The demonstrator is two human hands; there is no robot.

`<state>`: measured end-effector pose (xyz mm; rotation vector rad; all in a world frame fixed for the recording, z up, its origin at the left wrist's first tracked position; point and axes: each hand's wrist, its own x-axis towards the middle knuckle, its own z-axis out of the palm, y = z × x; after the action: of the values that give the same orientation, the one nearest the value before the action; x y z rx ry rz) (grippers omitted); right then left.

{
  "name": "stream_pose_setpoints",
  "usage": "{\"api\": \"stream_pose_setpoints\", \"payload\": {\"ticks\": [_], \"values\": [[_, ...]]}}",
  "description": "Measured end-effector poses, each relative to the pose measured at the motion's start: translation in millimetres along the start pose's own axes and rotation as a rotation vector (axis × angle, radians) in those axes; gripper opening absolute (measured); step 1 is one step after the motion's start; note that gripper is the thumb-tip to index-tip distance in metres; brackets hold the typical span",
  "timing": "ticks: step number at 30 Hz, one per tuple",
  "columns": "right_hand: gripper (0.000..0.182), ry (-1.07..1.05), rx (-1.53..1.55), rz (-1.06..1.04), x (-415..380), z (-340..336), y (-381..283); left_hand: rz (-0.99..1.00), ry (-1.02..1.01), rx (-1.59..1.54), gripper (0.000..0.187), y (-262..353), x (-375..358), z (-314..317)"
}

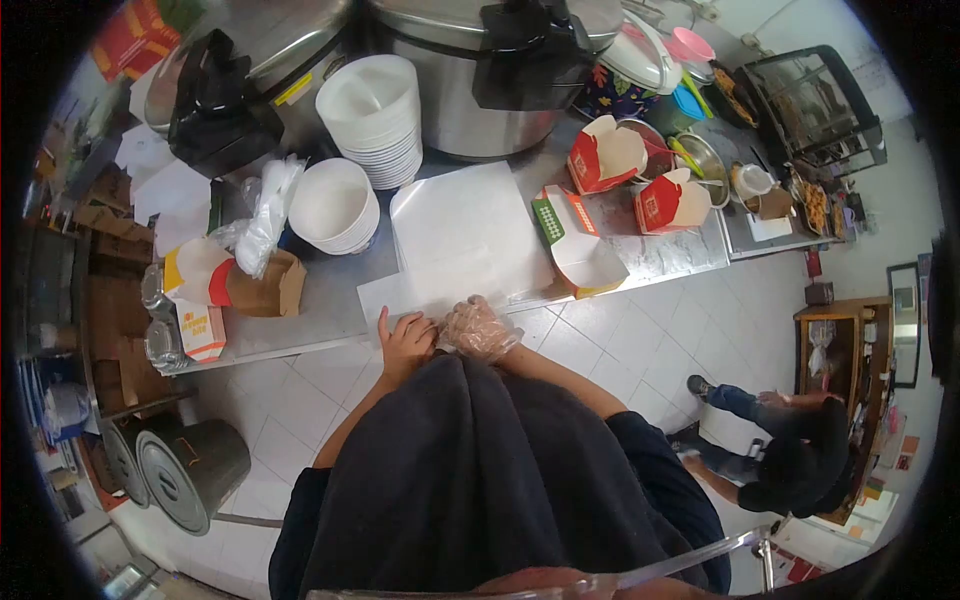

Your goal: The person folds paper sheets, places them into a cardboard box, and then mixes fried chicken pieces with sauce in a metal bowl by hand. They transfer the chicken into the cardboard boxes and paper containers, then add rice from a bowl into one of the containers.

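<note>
My left hand [407, 343] is bare and rests at the front edge of the steel counter, by the lower left corner of a stack of white paper sheets [465, 225]. Its fingers are stretched out and a little apart. Right beside it, my right hand [480, 330] wears a clear plastic glove [505, 338]. The gloved fingers are curled in at the paper's near edge; whatever may be inside them is hidden. An open red, white and green food box [583, 245] stands right of the paper.
Stacked white bowls [370, 110] and two big steel cookers [490, 110] stand behind the paper. Red cartons [605, 155] are at the right, a plastic bag [268, 215] and cardboard boxes [275, 285] at the left. A lidded bin [190, 470] stands on the floor. Another person [800, 450] is at the right.
</note>
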<state>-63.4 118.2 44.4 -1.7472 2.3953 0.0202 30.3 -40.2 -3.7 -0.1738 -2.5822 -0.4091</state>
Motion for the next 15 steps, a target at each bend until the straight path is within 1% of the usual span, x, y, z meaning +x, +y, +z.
{"api": "stream_pose_setpoints", "payload": {"ticks": [4,6,7,9,11,12,13,15], "values": [[0.024,0.001,0.014,0.058,-11.3,-16.7,6.2,0.025,0.021,-0.055,0.007,-2.2,9.9,-19.1],[0.027,0.198,0.075,0.017,-35.3,-28.2,20.8,0.026,0.017,-0.062,0.006,-4.1,17.4,-35.4],[0.027,0.202,0.07,0.03,-45.4,-30.0,28.4,0.039,0.02,-0.068,0.006,-4.8,20.7,-42.8],[0.026,0.167,-0.062,0.221,-66.1,-29.5,42.5,0.039,0.026,-0.094,0.007,-6.5,26.4,-57.4],[0.031,0.208,-0.31,0.542,-88.2,26.1,67.4,0.027,0.014,-0.107,0.007,-6.8,32.3,-68.7],[0.033,-0.169,-0.095,0.748,-83.2,-54.5,58.3,0.003,0.005,-0.115,0.007,-5.5,37.6,-73.5],[0.033,-0.166,-0.097,0.758,-82.7,-87.8,45.9,0.012,0.007,-0.12,0.007,-1.8,46.3,-79.2],[0.028,0.475,0.158,0.578,-83.5,-118.1,21.6,0.039,-0.063,-0.17,0.007,11.6,65.9,-88.7]]}}
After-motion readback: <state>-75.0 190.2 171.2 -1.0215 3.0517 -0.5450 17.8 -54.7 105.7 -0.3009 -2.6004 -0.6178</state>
